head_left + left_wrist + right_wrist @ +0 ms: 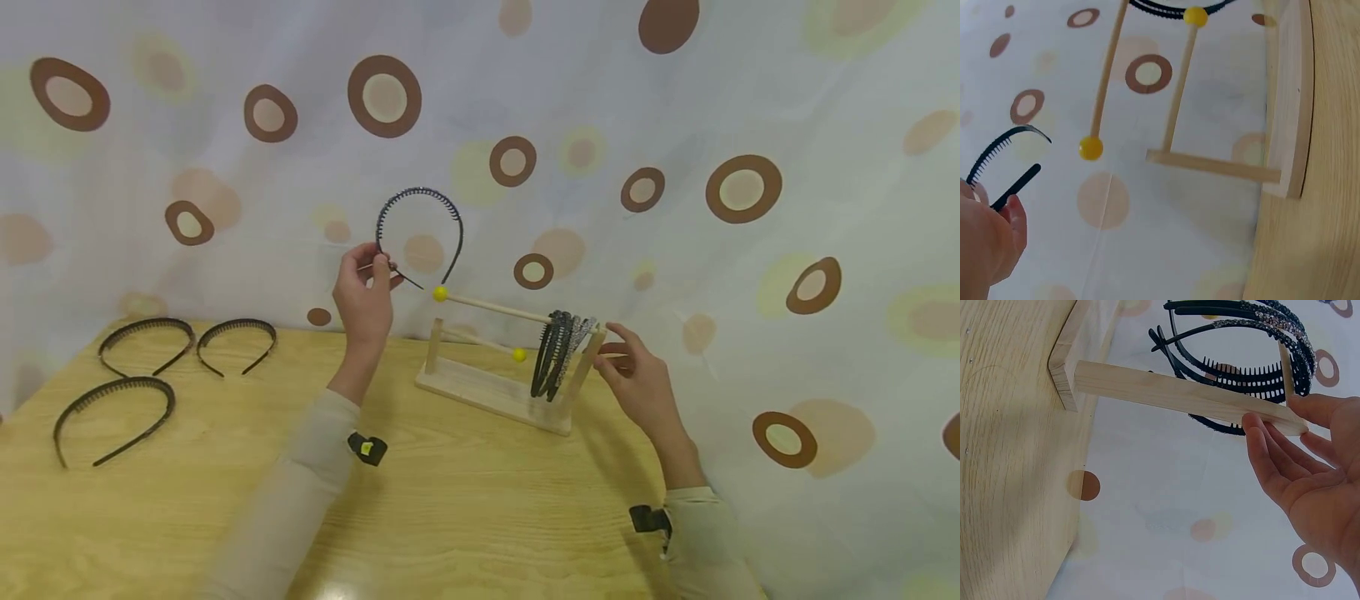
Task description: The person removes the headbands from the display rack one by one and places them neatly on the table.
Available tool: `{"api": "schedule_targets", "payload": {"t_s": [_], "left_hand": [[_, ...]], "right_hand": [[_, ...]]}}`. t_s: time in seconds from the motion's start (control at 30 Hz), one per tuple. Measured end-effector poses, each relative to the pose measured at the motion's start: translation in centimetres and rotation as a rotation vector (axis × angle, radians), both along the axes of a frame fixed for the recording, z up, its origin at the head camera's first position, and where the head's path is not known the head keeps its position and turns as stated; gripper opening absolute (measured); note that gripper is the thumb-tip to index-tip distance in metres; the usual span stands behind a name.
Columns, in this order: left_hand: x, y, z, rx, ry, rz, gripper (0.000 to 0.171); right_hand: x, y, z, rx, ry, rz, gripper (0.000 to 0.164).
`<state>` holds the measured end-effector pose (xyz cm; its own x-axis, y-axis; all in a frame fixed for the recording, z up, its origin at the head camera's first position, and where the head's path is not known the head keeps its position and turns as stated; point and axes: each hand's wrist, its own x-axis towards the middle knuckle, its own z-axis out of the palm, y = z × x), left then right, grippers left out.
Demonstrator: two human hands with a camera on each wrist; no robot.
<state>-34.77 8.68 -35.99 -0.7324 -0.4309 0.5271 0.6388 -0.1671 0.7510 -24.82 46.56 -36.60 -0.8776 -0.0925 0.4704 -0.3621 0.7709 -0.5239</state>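
Note:
My left hand (365,296) grips one side of a black toothed headband (419,191), held up with its arch on top. The headband's lower ends hang close to the yellow ball (440,293) tipping the upper rod (498,308) of a wooden stand (480,393). Several headbands (553,358), black ones and a glittery silver one, hang at that rod's right end. My right hand (637,379) holds the top of the stand's right post (1179,399), thumb and fingers on either side of it in the right wrist view.
On the left of the table (450,508) lie three more black toothed headbands (146,322) (238,322) (116,382). A lower rod with its own yellow ball (519,355) extends from the stand's left post. Behind the table hangs a patterned sheet (315,183).

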Motion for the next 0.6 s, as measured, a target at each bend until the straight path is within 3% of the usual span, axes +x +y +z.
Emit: {"api": "schedule_targets", "payload": {"t_s": [0.2, 0.4, 0.6], "left_hand": [[-0.5, -5.6, -1.6, -0.121, -0.038, 0.056, 0.03], [-0.5, -11.1, -3.6, -0.296, -0.158, 0.146, 0.03], [-0.4, -14.5, -5.3, -0.399, -0.266, 0.15, 0.032]], "right_hand": [[-0.2, -0.1, -0.2, 0.019, 0.022, -0.004, 0.059], [-0.2, -0.1, -0.1, 0.012, 0.005, -0.009, 0.059], [-0.1, -0.4, 0.0, 0.022, 0.006, -0.012, 0.059]]}}
